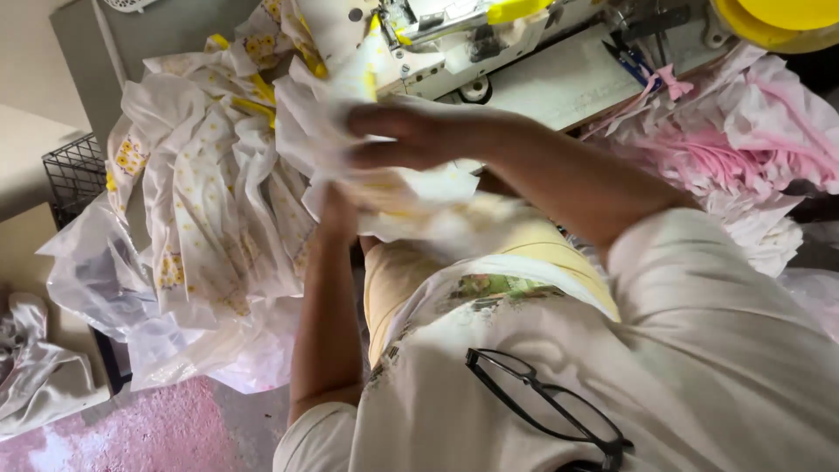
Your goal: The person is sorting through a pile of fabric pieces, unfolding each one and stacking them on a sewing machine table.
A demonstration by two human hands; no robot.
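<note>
Head view, looking down over the person's chest and both forearms.

Right hand [411, 135]: stretched out ahead of the body, fingers long and laid across a piece of white cloth with yellow flower print [350, 131]. Thumb sits under the fingers with the cloth between them, so the grip is clamped on the cloth. The image is blurred here; finer finger detail cannot be read.

Left hand [336, 205]: raised from below, forearm upright in the view, hand buried in the lower folds of the same cloth. Grip state cannot be told, since the fingers are hidden by fabric.

Cloth position: held up in front of the chest, between the body and the sewing machine [454, 44], touching both hands.

Surroundings:
- Pile of matching white and yellow printed pieces [210, 201] hangs to the left, just beside the held cloth, over a clear plastic bag [87, 262].
- Black wire basket [74, 175] at far left, behind the bag.
- Heap of pink and white fabric [752, 149] to the right of the machine, on the worktop [559, 83].
- Yellow round object [778, 22] at the top right corner, partly cut off.
- Black-framed glasses [542, 402] hang at the person's shirt front.
- Pink mottled floor [149, 428] at lower left.
</note>
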